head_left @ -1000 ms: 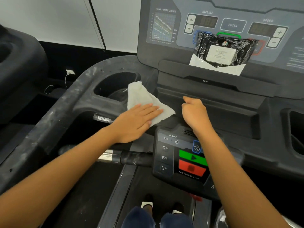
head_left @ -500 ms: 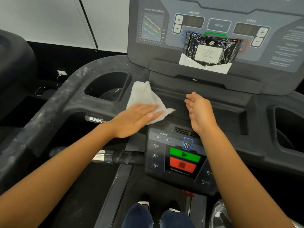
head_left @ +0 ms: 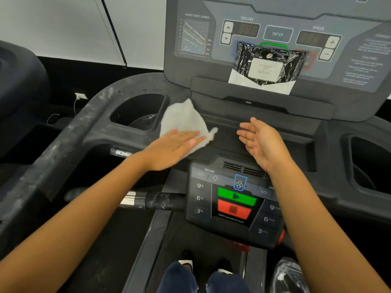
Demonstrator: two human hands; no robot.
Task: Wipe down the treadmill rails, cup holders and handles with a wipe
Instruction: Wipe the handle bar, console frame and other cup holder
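Observation:
A white wipe [head_left: 185, 120] lies on the treadmill's dark tray surface, just right of the left cup holder [head_left: 138, 112]. My left hand [head_left: 172, 148] presses flat on the wipe's near part with straight fingers. My right hand [head_left: 261, 139] hovers over the tray to the right of the wipe, palm turned up and fingers relaxed, holding nothing. The dusty left rail [head_left: 63, 144] curves from the cup holder toward me. A right cup holder [head_left: 369, 163] sits at the far right. A short handle [head_left: 152, 200] with a metal band sticks out left of the lower control panel.
A black pack of wipes [head_left: 267, 64] leans on the upper console's ledge. The lower control panel [head_left: 233, 200] with green and red buttons sits below my hands. My shoes [head_left: 203, 266] stand on the belt. A crumpled clear plastic wrapper [head_left: 288, 275] lies at the lower right.
My right hand has opened from a fist and turned palm up. My left hand stays flat on the wipe and has shifted only slightly.

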